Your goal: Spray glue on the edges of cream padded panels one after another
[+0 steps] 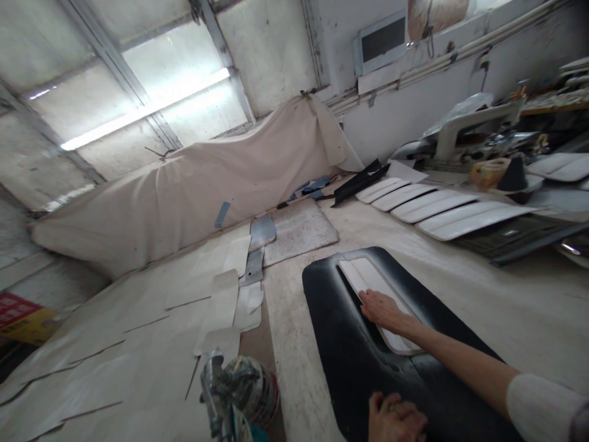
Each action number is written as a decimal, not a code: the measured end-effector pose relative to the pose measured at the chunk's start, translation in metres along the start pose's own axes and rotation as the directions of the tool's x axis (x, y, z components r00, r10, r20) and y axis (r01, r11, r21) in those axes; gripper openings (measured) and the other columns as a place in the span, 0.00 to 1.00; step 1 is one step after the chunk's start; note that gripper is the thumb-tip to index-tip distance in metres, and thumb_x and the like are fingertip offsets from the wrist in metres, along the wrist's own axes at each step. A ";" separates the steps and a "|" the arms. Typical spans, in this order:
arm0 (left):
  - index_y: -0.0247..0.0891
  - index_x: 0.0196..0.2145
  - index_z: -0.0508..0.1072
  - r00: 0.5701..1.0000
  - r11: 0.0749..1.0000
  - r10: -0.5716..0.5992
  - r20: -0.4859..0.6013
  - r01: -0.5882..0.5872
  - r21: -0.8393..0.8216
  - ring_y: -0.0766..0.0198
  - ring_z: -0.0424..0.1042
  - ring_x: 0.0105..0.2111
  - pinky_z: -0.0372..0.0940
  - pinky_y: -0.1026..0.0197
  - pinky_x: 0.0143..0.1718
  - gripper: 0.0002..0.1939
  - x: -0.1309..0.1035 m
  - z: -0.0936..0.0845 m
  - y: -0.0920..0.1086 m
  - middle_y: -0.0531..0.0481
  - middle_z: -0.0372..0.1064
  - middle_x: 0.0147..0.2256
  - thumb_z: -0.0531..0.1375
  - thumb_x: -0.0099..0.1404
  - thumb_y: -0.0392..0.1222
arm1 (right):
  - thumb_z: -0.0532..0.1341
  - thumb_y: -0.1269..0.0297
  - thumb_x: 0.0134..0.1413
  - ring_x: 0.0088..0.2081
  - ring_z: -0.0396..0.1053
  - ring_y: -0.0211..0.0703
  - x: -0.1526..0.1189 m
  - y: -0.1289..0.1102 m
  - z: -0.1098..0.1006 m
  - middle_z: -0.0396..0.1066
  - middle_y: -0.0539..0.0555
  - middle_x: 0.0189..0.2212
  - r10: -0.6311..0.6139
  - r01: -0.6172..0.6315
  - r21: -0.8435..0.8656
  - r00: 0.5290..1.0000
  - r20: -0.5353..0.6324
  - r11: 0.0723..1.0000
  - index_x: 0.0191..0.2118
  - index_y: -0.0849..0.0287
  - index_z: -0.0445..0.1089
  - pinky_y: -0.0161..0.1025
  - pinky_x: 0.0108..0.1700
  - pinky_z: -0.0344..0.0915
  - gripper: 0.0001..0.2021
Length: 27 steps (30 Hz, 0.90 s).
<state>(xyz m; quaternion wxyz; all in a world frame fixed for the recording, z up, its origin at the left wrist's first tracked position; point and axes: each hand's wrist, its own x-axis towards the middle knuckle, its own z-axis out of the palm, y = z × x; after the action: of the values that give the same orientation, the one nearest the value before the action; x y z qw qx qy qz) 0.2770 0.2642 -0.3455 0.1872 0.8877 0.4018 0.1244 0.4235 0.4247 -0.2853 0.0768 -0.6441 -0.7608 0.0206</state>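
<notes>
A long white panel (356, 273) with rounded corners and a lengthwise line lies on a black board (317, 319) dusted with white around the panel. My right hand (384, 312) reaches across from the right, its fingers closed together at the panel's left edge; the thumb is partly hidden. Lower down, my left hand (396, 420) is over the near part of the black board, fingers bent and a little apart, with nothing visible in them. The frame's bottom edge cuts off part of this hand. A ring shows on one finger.
A metal spray gun (214, 390) stands beside a crusted pot (251, 380). White sheets (151, 344) overlap on the left. Several white panels (432, 202) lie in a row at right, near a sewing machine (473, 126). A beige cloth (221, 159) hangs behind.
</notes>
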 end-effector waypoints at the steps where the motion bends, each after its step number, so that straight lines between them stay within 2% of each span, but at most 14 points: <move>1: 0.53 0.41 0.66 1.000 0.999 0.021 0.000 -0.021 0.034 0.56 0.66 0.48 0.59 0.47 0.51 0.16 -0.002 0.007 -0.001 0.59 0.70 0.44 0.56 0.52 0.43 | 0.52 0.67 0.54 0.36 0.67 0.45 -0.001 -0.002 -0.001 0.68 0.56 0.35 0.000 0.000 -0.005 1.000 -0.002 1.000 0.39 0.61 0.63 0.40 0.34 0.60 0.08; 3: 0.52 0.40 0.66 0.997 0.996 0.070 0.020 -0.071 0.049 0.57 0.65 0.48 0.57 0.47 0.51 0.16 -0.004 0.014 -0.004 0.60 0.70 0.44 0.56 0.52 0.43 | 0.52 0.67 0.53 0.37 0.67 0.48 -0.003 -0.005 -0.002 0.68 0.58 0.35 0.005 -0.005 -0.012 1.000 -0.003 1.000 0.38 0.60 0.63 0.39 0.33 0.59 0.07; 5: 0.51 0.41 0.65 0.992 0.994 0.106 0.067 -0.106 0.007 0.57 0.63 0.49 0.55 0.45 0.52 0.15 -0.005 0.011 -0.007 0.59 0.70 0.44 0.54 0.54 0.46 | 0.53 0.66 0.53 0.37 0.67 0.50 -0.003 -0.007 -0.004 0.68 0.59 0.35 0.013 -0.013 -0.021 1.000 -0.002 1.000 0.38 0.60 0.62 0.39 0.32 0.58 0.07; 11: 0.50 0.42 0.64 0.973 0.990 0.110 0.203 -0.090 -0.107 0.56 0.58 0.53 0.50 0.37 0.53 0.14 -0.009 -0.027 -0.007 0.54 0.67 0.46 0.50 0.57 0.48 | 0.53 0.64 0.53 0.38 0.67 0.50 -0.001 -0.006 -0.001 0.68 0.59 0.36 0.021 -0.019 -0.048 0.999 0.028 0.999 0.40 0.59 0.62 0.39 0.33 0.58 0.09; 14: 0.49 0.43 0.64 0.969 0.989 0.105 0.224 -0.078 -0.124 0.55 0.57 0.53 0.49 0.35 0.53 0.14 -0.012 -0.035 -0.006 0.52 0.66 0.47 0.50 0.58 0.48 | 0.52 0.63 0.54 0.38 0.66 0.50 0.000 -0.007 0.002 0.67 0.59 0.37 0.026 -0.024 -0.056 0.999 0.038 0.998 0.42 0.59 0.61 0.40 0.34 0.58 0.10; 18: 0.48 0.42 0.65 0.971 0.991 0.111 0.213 -0.092 -0.099 0.54 0.57 0.53 0.49 0.34 0.53 0.14 -0.012 -0.030 -0.005 0.50 0.67 0.46 0.49 0.59 0.48 | 0.54 0.62 0.53 0.39 0.66 0.50 0.000 -0.013 0.005 0.67 0.60 0.38 0.031 -0.029 -0.058 0.999 0.029 0.998 0.42 0.60 0.62 0.41 0.35 0.58 0.12; 22: 0.46 0.42 0.67 0.963 0.998 0.046 0.265 -0.032 -0.055 0.51 0.58 0.53 0.50 0.31 0.52 0.14 -0.007 -0.018 -0.003 0.48 0.68 0.46 0.52 0.57 0.45 | 0.52 0.61 0.54 0.39 0.65 0.53 0.002 -0.016 0.009 0.67 0.61 0.38 0.041 -0.040 -0.052 0.999 0.008 0.998 0.42 0.60 0.62 0.43 0.35 0.58 0.12; 27: 0.46 0.42 0.68 0.957 0.996 -0.025 0.289 0.050 -0.079 0.47 0.58 0.53 0.49 0.30 0.52 0.17 -0.005 -0.009 0.000 0.49 0.67 0.48 0.57 0.52 0.40 | 0.47 0.71 0.56 0.36 0.66 0.47 0.000 -0.007 0.016 0.67 0.58 0.34 0.023 -0.023 -0.015 1.000 0.017 1.000 0.40 0.59 0.63 0.39 0.34 0.58 0.10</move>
<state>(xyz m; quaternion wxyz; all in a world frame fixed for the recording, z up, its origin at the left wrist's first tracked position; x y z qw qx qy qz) 0.2709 0.2627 -0.3381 0.2840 0.8798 0.3811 0.0074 0.4146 0.4242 -0.3001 0.0656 -0.6532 -0.7540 0.0214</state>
